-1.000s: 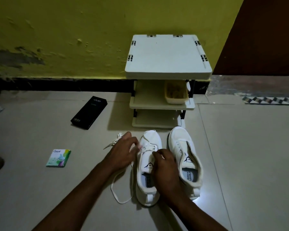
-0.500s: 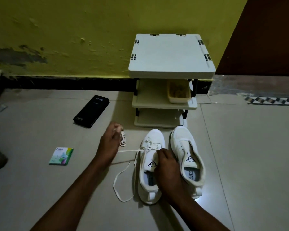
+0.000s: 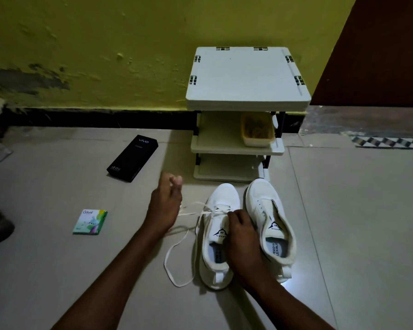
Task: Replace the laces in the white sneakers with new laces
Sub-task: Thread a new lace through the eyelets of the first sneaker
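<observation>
Two white sneakers stand side by side on the floor, toes toward the wall. The left sneaker (image 3: 221, 203) has a white lace (image 3: 177, 248) threaded through its front eyelets. The lace runs taut to the left and also loops loosely on the floor beside the shoe. My left hand (image 3: 166, 201) pinches the lace, held out to the left of the shoe. My right hand (image 3: 240, 231) grips the left sneaker at its tongue. The right sneaker (image 3: 268, 217) shows no lace.
A low white shelf unit (image 3: 246, 77) stands against the yellow wall just beyond the shoes, with a beige tub (image 3: 258, 131) on its middle shelf. A black phone box (image 3: 132, 160) and a small green packet (image 3: 90, 221) lie on the floor to the left.
My left hand moved from the shoe's eyelets out to the left and farther away, drawing the lace through. My right hand stayed on the left sneaker.
</observation>
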`<state>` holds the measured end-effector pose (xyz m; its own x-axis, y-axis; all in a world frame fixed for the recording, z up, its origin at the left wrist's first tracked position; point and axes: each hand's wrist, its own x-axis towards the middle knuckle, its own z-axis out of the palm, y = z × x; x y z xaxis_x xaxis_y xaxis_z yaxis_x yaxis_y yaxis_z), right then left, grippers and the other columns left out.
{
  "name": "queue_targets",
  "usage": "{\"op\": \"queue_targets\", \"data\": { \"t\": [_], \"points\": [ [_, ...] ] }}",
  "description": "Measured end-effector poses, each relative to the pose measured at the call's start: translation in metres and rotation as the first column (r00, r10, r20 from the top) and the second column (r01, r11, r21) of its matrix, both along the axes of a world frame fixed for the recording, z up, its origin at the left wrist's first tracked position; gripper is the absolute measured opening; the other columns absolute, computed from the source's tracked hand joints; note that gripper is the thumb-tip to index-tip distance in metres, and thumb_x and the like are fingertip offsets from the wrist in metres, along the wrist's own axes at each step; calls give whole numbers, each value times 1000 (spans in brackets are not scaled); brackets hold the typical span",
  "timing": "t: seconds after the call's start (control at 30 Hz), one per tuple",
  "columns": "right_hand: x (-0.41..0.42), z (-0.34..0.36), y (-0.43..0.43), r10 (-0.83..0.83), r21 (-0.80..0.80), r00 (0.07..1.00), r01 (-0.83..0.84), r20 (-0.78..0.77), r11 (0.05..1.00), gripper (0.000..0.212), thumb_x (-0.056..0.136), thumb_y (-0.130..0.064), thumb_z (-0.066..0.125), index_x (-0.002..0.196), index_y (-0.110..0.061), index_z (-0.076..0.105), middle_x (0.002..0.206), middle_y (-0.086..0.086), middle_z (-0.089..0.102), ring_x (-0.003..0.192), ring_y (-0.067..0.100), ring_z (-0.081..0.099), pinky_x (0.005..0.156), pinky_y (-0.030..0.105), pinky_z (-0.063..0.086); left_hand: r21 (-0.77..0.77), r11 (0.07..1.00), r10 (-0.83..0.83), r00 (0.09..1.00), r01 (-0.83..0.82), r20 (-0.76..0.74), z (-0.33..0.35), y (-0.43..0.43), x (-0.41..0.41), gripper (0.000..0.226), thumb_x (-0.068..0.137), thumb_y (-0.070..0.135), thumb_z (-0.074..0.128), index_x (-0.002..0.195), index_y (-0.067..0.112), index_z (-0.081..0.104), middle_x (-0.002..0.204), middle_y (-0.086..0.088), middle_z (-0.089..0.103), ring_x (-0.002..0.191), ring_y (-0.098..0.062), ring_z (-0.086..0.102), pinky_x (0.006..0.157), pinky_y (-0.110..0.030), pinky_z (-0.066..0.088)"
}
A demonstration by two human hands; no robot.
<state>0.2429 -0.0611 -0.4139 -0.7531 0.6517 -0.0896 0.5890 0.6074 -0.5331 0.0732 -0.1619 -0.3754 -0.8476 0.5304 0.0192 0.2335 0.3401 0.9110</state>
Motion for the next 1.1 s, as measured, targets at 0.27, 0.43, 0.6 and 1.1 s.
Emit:
{"op": "queue_targets", "data": {
  "t": [0.27, 0.43, 0.6, 1.1],
  "points": [
    [-2, 1, 0, -29, 22, 1000, 28, 5, 999, 43, 79, 0, 51, 120, -12, 54, 126, 9, 47, 109, 29, 58, 93, 34, 46, -551, 830, -313, 889, 85, -334, -41, -4, 16, 50, 95, 41, 61, 52, 18, 51, 52, 2, 50, 64, -21, 59, 59, -31, 34],
    [-2, 0, 0, -15, 42, 1000, 13, 28, 999, 48, 80, 1, 52, 125, -12, 51, 130, 9, 45, 115, 27, 55, 98, 30, 43, -618, 772, -186, 983, 152, 10, -55, 0, 24, 32, 79, 37, 65, 64, 9, 64, 66, -6, 65, 69, -20, 66, 71, -38, 57],
    [-3, 0, 4, 39, -7, 999, -38, 33, 999, 50, 75, 1, 59, 123, -10, 52, 131, 8, 41, 109, 28, 55, 91, 27, 42, -542, 839, -199, 954, 49, -223, -53, 10, 32, 32, 90, 16, 66, 118, 29, 58, 116, 7, 60, 113, -17, 56, 99, -42, 42],
    [-16, 23, 4, 30, -130, 901, -95, -432, 987, 39, 94, -11, 56, 133, -16, 51, 124, 4, 65, 101, 19, 68, 98, 27, 50, 29, 988, -154, 988, 154, -9, 17, 7, 30, 13, 94, 5, 67, 88, 15, 65, 69, 3, 66, 61, -11, 65, 60, -25, 51]
  ]
}}
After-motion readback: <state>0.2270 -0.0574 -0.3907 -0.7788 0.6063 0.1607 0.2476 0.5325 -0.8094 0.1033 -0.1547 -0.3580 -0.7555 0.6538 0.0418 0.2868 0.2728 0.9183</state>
